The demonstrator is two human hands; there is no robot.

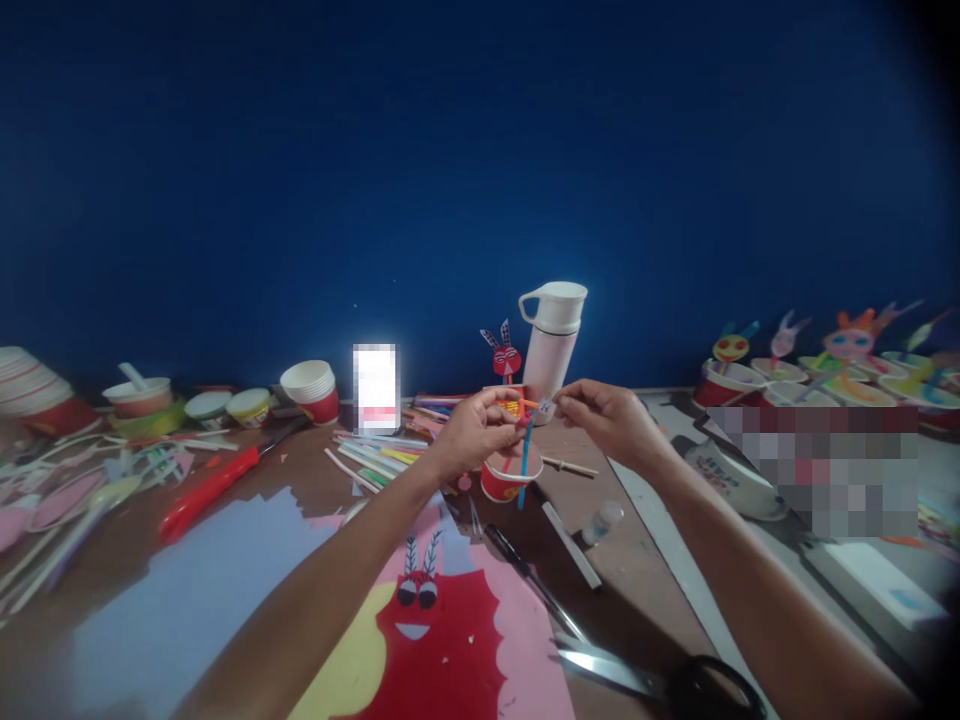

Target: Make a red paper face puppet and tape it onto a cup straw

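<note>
My left hand is closed, its thumb and fingers pinched round the top of a blue straw. The straw hangs down in front of a red paper cup. A thin orange strip sticks out from the left fingertips toward my right hand. The right fingers are pinched at a small white piece with dark marks, which touches the end of the orange strip. Just behind the hands, a red paper rabbit-like head with patterned ears stands up. The fingers hide part of what the left hand grips.
A white flask stands behind the hands. Scissors, a black pen and a red cut-out with a face lie in front. A red-handled knife, loose straws and stacked cups are leftward; decorated cups are rightward.
</note>
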